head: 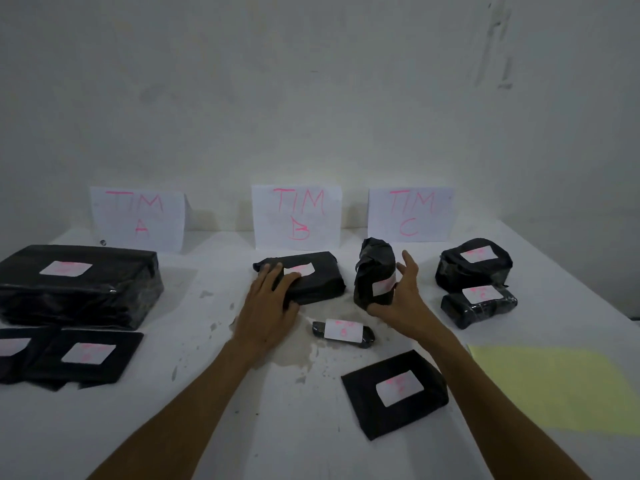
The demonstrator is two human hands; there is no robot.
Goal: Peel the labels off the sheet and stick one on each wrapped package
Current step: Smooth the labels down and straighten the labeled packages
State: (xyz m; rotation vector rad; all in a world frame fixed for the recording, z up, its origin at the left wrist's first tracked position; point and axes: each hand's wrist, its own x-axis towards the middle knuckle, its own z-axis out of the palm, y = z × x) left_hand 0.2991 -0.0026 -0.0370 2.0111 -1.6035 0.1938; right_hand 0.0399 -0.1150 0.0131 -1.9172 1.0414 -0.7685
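From the head camera, a white table (214, 393), stained and flecked near its middle, runs back to a pale wall where three paper signs lean: "TIM A" (138, 218), "TIM B" (297, 216) and "TIM C" (410, 213), all lettered in pink.

The left hand (266, 306) lies flat with its fingers straight and slightly spread, the fingertips resting on the near left corner of a flat black-wrapped package (308, 278) below the B sign; its white label (300, 270) sits just beside the fingertips. The right hand (407, 294) is open, fingers spread and raised, the thumb touching the base of an upright wrapped package (374, 271) whose label (383, 285) faces the palm (the fingers do not close round it).

Between the forearms lies a small rolled package (343, 330) with a label wrapped across it, and nearer the camera a flat square package (394, 393), labelled and turned at an angle.

On the left, below the A sign, sit a large labelled block (79, 285) and two flat packages (86, 355) in front of it, one cut by the picture's edge. On the right, below the C sign, a rounded package (474, 265) stands behind a smaller one (479, 304), each labelled.

A pale yellow sheet (557, 386) lies flat near the table's right edge, well apart from both hands; it is too blurred to tell whether labels are on it.
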